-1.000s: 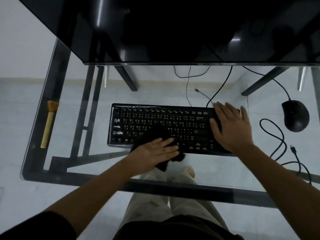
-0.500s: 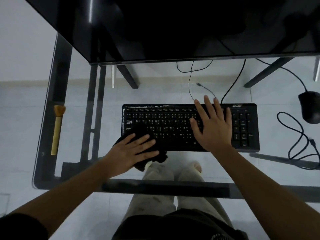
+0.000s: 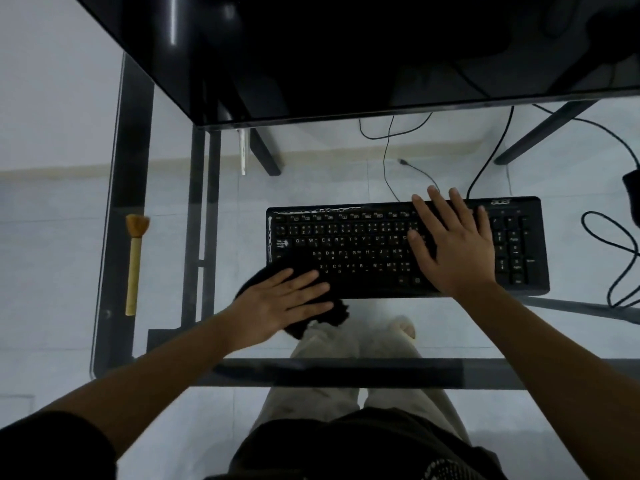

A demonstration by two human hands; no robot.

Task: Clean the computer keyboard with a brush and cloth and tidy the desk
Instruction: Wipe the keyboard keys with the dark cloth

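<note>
Hands apart, both flat with fingers straight: left hand (image 3: 282,301) pressing a crumpled black cloth (image 3: 332,315) onto the near-left corner of a black rectangular plastic computer keyboard (image 3: 356,244), right hand (image 3: 453,249) spread over keys right of centre, gripping nothing. Keyboard lying on a clear glass desk (image 3: 346,372) below a glossy black monitor (image 3: 346,46). Far left, well apart from the keyboard, a pale wooden-handled brush with tan bristles (image 3: 133,268) along the desk edge.

Person wore black short-sleeved top (image 3: 363,445) with pale print, light trousers (image 3: 311,403); left hand (image 3: 277,303) and right hand (image 3: 453,251) were bare.
</note>
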